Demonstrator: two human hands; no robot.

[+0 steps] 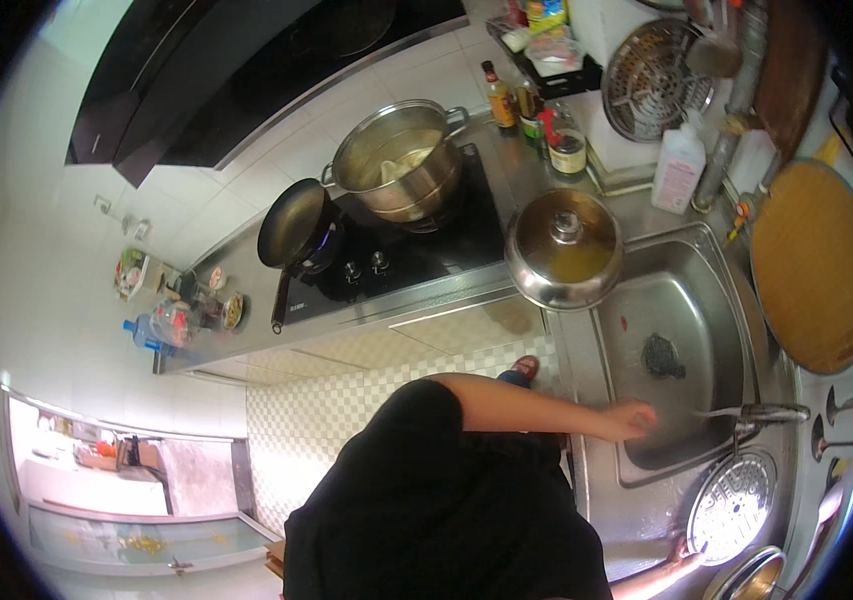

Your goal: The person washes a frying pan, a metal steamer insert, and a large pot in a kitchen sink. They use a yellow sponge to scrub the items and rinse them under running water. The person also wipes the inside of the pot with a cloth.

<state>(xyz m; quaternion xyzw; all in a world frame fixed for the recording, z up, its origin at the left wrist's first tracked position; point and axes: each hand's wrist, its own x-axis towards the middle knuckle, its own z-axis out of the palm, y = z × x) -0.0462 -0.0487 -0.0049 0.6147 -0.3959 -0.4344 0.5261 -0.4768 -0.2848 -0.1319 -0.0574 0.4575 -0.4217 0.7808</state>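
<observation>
My left hand (630,420) is over the near edge of the stainless steel sink (689,315), its fingers loosely curled. Nothing shows in it, though the fingertips are blurred. A tap (775,412) reaches over the sink from the far side, with a pale streak like running water at its end. My right hand (685,559) grips the rim of a round perforated metal steamer plate (734,506), tilted up at the sink's right side. Part of that hand lies behind the plate. A dark drain strainer (663,356) sits in the sink floor.
Left of the sink stands a lidded metal pot (565,251). The black cooktop (426,255) carries a large steamer pot (400,161) and a wok (295,225). Round cutting board (813,266) leans behind the sink; metal bowls (749,577) are near my right hand.
</observation>
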